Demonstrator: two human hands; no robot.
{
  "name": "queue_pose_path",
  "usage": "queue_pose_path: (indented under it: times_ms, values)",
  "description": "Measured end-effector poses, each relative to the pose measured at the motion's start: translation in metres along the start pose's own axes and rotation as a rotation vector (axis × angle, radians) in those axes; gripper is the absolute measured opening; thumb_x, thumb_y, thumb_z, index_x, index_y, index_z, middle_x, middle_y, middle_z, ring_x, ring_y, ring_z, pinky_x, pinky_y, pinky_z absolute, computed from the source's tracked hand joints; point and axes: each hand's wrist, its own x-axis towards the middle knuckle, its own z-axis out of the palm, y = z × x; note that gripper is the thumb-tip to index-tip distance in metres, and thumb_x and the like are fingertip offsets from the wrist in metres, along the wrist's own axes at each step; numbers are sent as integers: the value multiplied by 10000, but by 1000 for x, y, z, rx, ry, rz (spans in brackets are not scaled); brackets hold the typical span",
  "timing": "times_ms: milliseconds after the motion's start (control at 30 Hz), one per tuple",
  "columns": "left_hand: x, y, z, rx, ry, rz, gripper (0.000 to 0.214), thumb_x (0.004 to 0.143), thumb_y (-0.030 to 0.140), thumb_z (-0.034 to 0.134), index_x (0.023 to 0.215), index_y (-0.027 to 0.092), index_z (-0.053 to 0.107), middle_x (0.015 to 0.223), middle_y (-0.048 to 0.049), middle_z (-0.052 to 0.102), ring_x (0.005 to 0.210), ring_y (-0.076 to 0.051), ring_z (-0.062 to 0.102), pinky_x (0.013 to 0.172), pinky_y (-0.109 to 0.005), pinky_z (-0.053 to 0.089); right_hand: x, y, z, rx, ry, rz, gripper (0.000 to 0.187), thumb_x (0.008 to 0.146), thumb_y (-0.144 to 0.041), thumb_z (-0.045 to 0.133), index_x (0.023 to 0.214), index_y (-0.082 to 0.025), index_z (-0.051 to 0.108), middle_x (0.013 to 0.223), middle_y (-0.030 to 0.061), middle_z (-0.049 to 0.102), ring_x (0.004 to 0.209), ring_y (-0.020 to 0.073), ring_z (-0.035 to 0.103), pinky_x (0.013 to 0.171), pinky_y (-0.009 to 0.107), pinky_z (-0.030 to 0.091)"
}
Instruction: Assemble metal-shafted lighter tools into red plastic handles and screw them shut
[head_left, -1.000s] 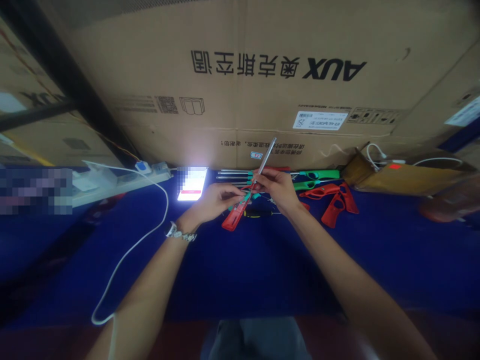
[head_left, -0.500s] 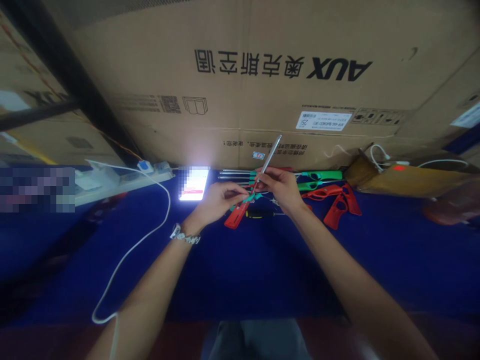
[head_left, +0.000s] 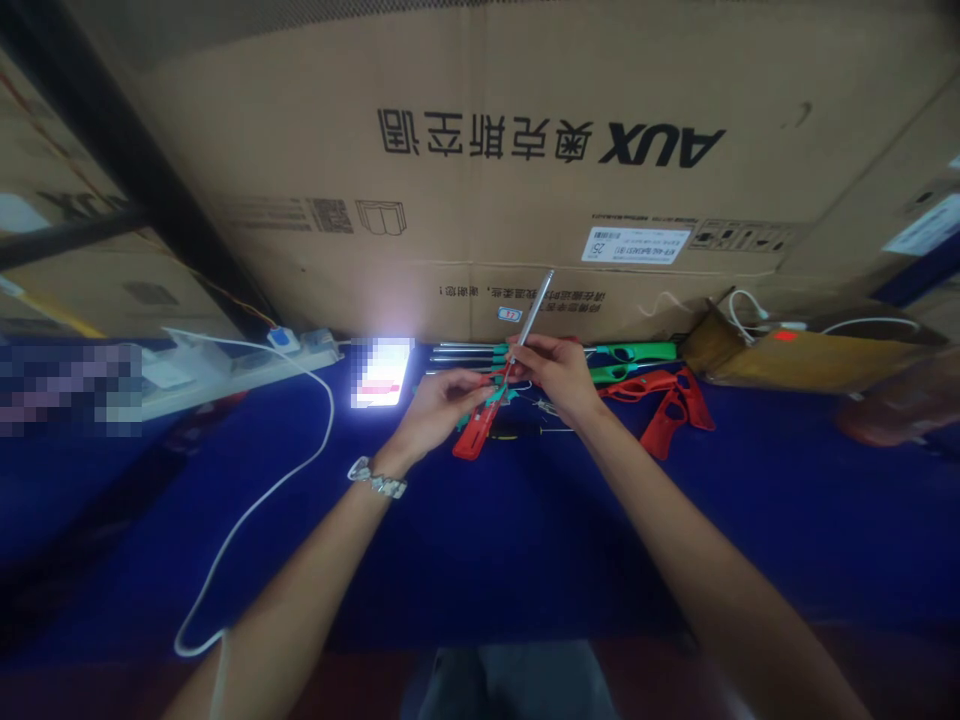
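Note:
Between my hands is a long-nosed lighter with a red handle [head_left: 474, 432] and a slim metal tube [head_left: 535, 312] slanting up to the right. My right hand [head_left: 561, 375] is closed around the lower end of that tube. Thumb and fingers of my left hand [head_left: 431, 412] pinch at the top of the red handle, where green and red parts show. What exactly lies between those fingertips is too small to tell. Just below, a screwdriver [head_left: 504, 436] with a black and yellow handle lies partly behind the lighter. More metal tubes [head_left: 465, 358] with green ends lie behind my hands.
Green lighter handles [head_left: 645, 352] and red ones [head_left: 664, 420] lie right of my right hand. A lit phone [head_left: 381, 372] leans at the left, near a power strip [head_left: 225, 375] and white cable [head_left: 300, 465]. A large cardboard box [head_left: 300, 120] stands behind. An open carton [head_left: 810, 358] sits at right.
The view has shifted slightly. My left fingertips have moved a little up on the lighter, and a bit of red now shows by them. My right hand keeps its hold on the tube.

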Motion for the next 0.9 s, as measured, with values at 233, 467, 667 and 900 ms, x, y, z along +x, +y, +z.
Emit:
queue_pose_path:
  times_ms: [233,467,667,900]
  values:
    - [-1,1,7,-84,92,-88,232,763,346,774,895,161,726,881,-61,770,795,-177,704,792,-327,553,2,2,-2,-31,3,-7,405,581,-417,879,849,-157,722,687,-16,672,575,102,592,602,293,604]
    - [-1,-1,1,-109,11,-150,230,778,357,765,897,163,726,904,-61,758,779,-156,684,769,-304,542,3,2,-3,-18,-51,18,391,575,-397,895,829,-152,727,658,-24,653,566,99,596,595,282,606]
    - [0,-2,-6,29,-86,-99,233,808,397,739,847,167,734,854,-55,751,715,-142,653,695,-275,524,3,5,-6,-40,-89,55,427,567,-420,900,837,-145,718,692,-10,675,563,108,618,614,302,620]
    - [-2,0,-1,119,-17,-72,211,789,376,748,789,169,709,780,-35,737,685,-142,641,695,-276,500,4,5,-7,-13,-53,29,404,571,-402,899,836,-153,723,669,-21,661,594,108,610,618,289,614]
